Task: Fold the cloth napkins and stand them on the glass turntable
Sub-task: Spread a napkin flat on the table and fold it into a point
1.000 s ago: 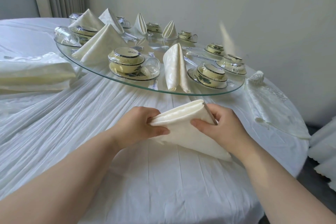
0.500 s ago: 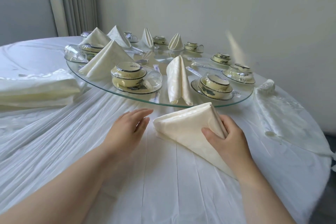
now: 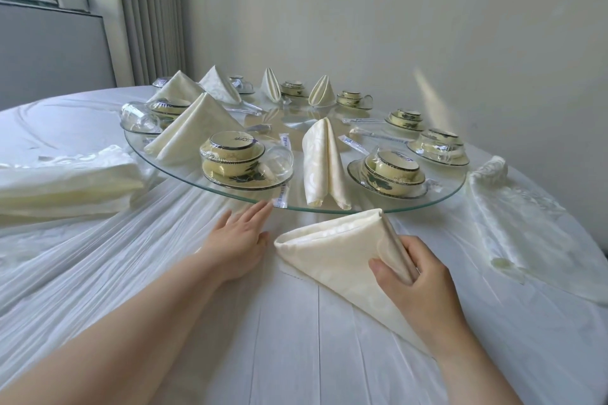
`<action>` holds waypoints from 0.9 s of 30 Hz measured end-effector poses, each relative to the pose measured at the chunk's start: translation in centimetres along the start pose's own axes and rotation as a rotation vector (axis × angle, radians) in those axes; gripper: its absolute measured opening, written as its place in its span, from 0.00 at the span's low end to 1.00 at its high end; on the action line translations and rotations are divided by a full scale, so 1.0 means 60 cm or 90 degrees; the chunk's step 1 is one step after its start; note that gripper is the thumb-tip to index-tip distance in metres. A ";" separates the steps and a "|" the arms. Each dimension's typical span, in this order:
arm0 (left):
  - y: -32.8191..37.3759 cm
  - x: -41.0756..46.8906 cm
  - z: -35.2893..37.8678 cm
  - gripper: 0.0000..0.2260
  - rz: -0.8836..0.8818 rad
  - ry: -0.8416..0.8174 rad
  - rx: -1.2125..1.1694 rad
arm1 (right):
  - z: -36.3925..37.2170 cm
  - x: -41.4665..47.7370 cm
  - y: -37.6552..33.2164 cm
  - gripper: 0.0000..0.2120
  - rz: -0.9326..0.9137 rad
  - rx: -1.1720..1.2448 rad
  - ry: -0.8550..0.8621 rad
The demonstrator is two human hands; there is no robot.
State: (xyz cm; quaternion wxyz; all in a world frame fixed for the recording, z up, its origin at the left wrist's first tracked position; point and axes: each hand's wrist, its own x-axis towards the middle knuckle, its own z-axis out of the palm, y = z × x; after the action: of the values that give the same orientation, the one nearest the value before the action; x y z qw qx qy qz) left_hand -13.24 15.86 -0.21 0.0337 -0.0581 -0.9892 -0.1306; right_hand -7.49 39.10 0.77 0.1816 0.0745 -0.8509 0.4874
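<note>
Left hand point(image 3: 241, 235): flat, fingers straight, holding nothing, tips at the glass turntable point(image 3: 299, 205) rim.
Folded napkin point(image 3: 332, 253): on the tablecloth point(image 3: 296, 339), just short of the rim.
Right hand point(image 3: 424, 279): pinching its folded edge.
Risk: a hard spin topples the standing napkin point(image 3: 320, 164) (loose fold may spring open too).

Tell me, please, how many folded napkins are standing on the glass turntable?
6 napkins: one at the near edge, one at the near left, two at the far left, two at the back. Another could be hidden behind them.

Glossy glass turntable point(image 3: 329, 209); sheeny damask cloth napkin point(image 3: 332, 251); wrinkled tablecloth point(image 3: 131, 260)
</note>
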 end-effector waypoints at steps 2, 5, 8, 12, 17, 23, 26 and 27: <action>0.003 0.001 -0.002 0.24 -0.019 0.014 0.018 | 0.001 0.001 -0.001 0.13 0.000 0.004 0.006; 0.016 0.007 -0.007 0.23 -0.034 0.041 0.102 | 0.001 0.001 -0.003 0.17 -0.005 0.006 0.013; 0.031 0.015 -0.009 0.24 -0.037 0.048 0.154 | 0.002 0.002 0.000 0.14 0.001 -0.002 0.013; 0.029 0.019 -0.005 0.25 -0.042 0.053 0.177 | 0.003 0.003 0.001 0.10 0.001 -0.002 0.013; 0.025 0.018 -0.005 0.28 -0.049 0.052 0.236 | 0.002 0.001 0.000 0.08 0.001 0.009 0.012; -0.009 0.023 -0.012 0.29 -0.071 0.042 0.189 | 0.003 0.003 0.000 0.09 0.004 0.010 0.009; -0.028 0.024 -0.026 0.30 -0.090 0.038 0.151 | 0.002 0.002 -0.001 0.09 0.002 0.010 0.010; -0.033 0.022 -0.028 0.30 -0.098 0.038 0.154 | 0.002 0.002 -0.001 0.09 0.000 0.008 0.010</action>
State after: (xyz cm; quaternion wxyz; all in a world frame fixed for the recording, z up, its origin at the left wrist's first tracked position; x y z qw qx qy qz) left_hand -14.73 13.70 1.02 0.0598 0.0259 -0.9978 -0.0143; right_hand -7.59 38.95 0.79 0.1879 0.0720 -0.8463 0.4933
